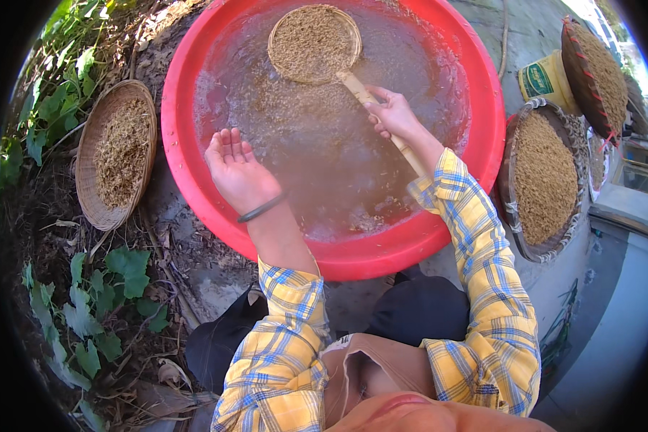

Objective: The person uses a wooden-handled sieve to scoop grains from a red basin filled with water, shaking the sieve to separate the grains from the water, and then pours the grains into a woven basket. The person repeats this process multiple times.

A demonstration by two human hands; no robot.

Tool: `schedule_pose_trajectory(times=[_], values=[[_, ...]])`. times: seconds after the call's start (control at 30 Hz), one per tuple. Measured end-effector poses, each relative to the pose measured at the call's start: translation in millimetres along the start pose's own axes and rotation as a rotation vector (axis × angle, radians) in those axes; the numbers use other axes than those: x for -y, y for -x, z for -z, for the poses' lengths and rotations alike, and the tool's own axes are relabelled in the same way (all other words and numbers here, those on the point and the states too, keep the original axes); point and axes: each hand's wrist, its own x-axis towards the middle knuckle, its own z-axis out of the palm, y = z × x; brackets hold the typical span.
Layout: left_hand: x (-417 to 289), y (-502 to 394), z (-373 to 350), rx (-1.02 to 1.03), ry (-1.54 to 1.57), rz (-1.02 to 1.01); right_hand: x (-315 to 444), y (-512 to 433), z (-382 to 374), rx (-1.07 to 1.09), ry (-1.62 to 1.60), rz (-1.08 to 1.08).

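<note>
A large red plastic tub (332, 264) of cloudy brown water lies in front of me. My right hand (393, 114) grips the bamboo handle (364, 97) of a round woven scoop strainer (357, 32). Wet grain (313, 40) fills the scoop, which sits at the water's surface near the tub's far side. Above the tub's left inner wall, my left hand (240, 171) is held palm up with fingers slightly curled and nothing in it. Loose husks float on the water around the scoop.
To the left, an oval wicker basket (89, 178) holds husks or grain beside leafy plants (86, 318). On the right stand a bound-rim basket of grain (545, 178), a yellow bucket (553, 81) and a tilted basket (599, 75) heaped with grain. My knees are against the tub's near side.
</note>
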Motion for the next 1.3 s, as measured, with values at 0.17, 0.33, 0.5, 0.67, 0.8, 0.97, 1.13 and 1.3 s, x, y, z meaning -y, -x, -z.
schedule_pose_trajectory(times=[0.17, 0.33, 0.5, 0.67, 0.8, 0.97, 1.13, 1.3], values=[[16, 3, 0, 0.040, -0.028, 0.045, -17, -9, 60, -0.468, 0.784, 0.235], [63, 28, -5, 0.075, -0.123, 0.243, -47, 21, 47, -0.423, 0.784, 0.249], [99, 41, 3, 0.087, -0.220, 0.494, -30, 50, -11, -0.057, 0.048, -0.031], [85, 47, -4, 0.295, -0.307, 0.607, -2, 92, -36, 0.084, -0.154, 0.009], [72, 65, -13, 0.576, -0.189, 0.532, 20, 133, -40, 0.115, -0.183, 0.132], [43, 99, -23, 0.706, -0.240, 0.376, 22, 166, -44, -0.059, 0.014, 0.362], [46, 111, -20, 0.715, -0.133, 0.396, 14, 178, -43, -0.150, 0.042, 0.368], [51, 115, -14, 0.660, -0.153, 0.453, 21, 189, -37, -0.023, -0.079, 0.146]])
